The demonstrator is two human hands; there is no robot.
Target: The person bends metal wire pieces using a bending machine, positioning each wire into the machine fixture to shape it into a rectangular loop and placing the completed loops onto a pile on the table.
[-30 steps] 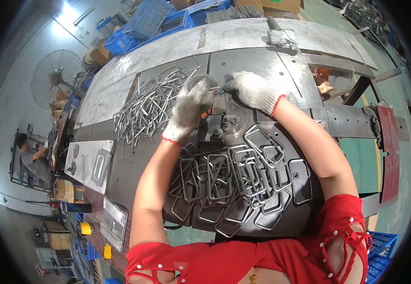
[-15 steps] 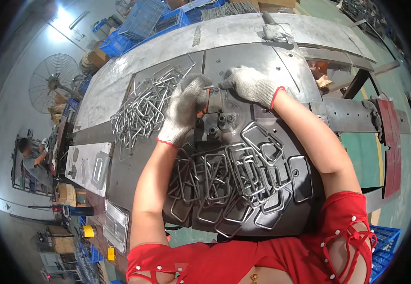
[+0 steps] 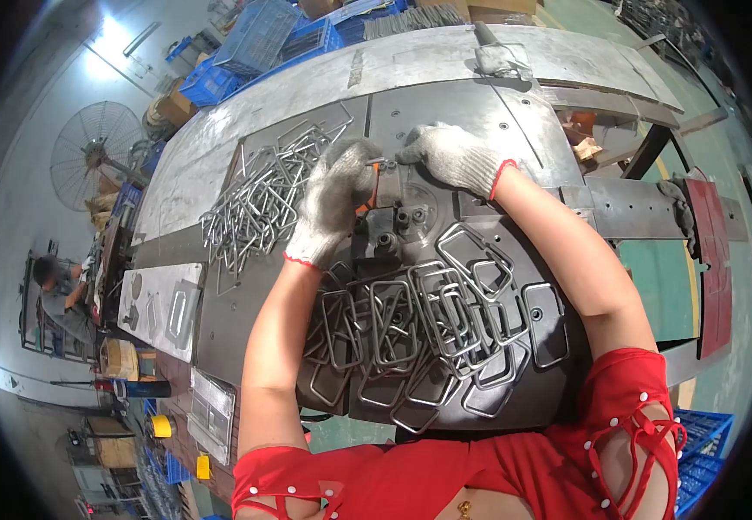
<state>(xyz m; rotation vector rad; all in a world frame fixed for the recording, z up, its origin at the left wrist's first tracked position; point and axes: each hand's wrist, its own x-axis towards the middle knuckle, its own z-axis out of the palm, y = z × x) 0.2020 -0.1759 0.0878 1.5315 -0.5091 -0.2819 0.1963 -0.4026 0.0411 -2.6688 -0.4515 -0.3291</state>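
Observation:
Both hands wear pale knitted gloves with red cuffs. My left hand (image 3: pixel 338 192) is closed at the left side of a bolted metal fixture (image 3: pixel 392 221); a short bit of metal rod shows at its fingertips. Across the fixture's top, my right hand (image 3: pixel 452 156) has its fingers pressed together at the upper right; what they grip is too small to make out. Bent wire pieces (image 3: pixel 259 191) lie heaped left of my left hand. Nearer my body, several rectangular wire frames (image 3: pixel 393 325) overlap on the dark metal plate (image 3: pixel 255 303).
A cloth-wrapped tool (image 3: pixel 504 61) rests at the back of the bench. Blue crates (image 3: pixel 259 39) stand behind it at the left. Flat metal plates (image 3: pixel 161 308) lie at the left edge. Another person (image 3: pixel 60 290) is at the far left, beyond a large fan (image 3: pixel 94 154).
The view has shifted slightly. My left hand has moved a little down and outward from the top of the fixture, while my right hand stays near its upper right.

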